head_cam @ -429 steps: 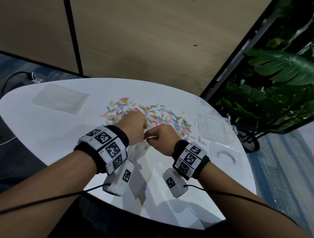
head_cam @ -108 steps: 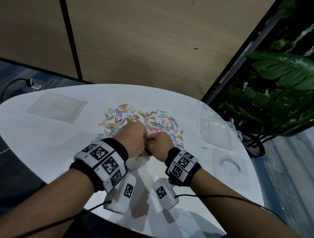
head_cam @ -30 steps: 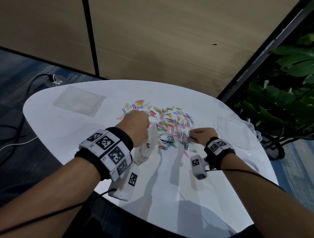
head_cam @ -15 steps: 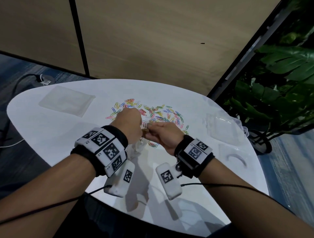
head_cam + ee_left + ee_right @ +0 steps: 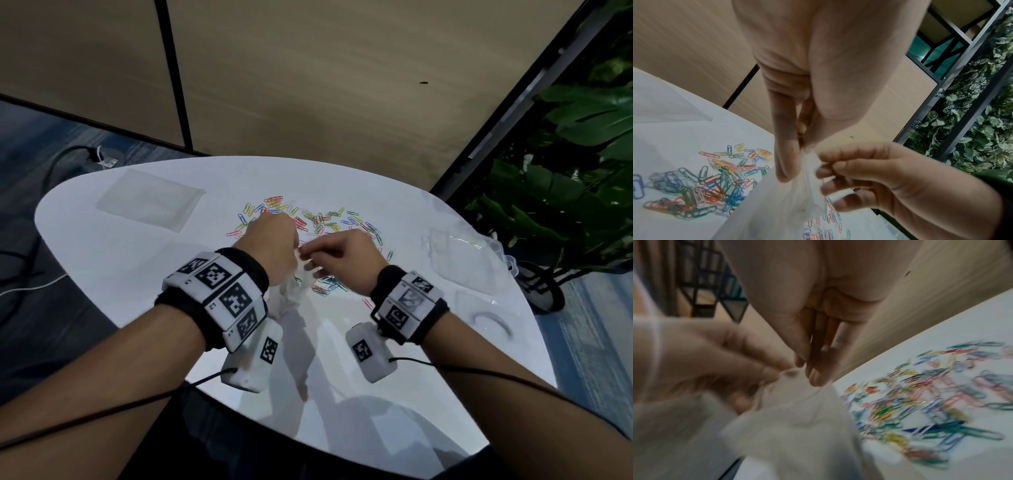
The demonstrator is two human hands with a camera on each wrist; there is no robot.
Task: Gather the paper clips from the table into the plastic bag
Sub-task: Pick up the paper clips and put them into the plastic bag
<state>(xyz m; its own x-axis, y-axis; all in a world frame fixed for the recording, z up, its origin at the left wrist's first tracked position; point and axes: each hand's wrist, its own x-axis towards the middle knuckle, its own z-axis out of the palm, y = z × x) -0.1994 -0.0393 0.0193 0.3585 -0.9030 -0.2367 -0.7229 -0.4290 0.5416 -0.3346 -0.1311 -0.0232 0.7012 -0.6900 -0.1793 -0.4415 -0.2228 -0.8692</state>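
Coloured paper clips (image 5: pixel 318 222) lie scattered at twelve o'clock on the white tabletop (image 5: pixel 120 260). Left wrist view: left hand (image 5: pixel 789 146) pinches the plastic bag (image 5: pixel 797 194) top. Right wrist view: right hand (image 5: pixel 813 353) fingertips meet at the bag mouth; what they hold is unclear.
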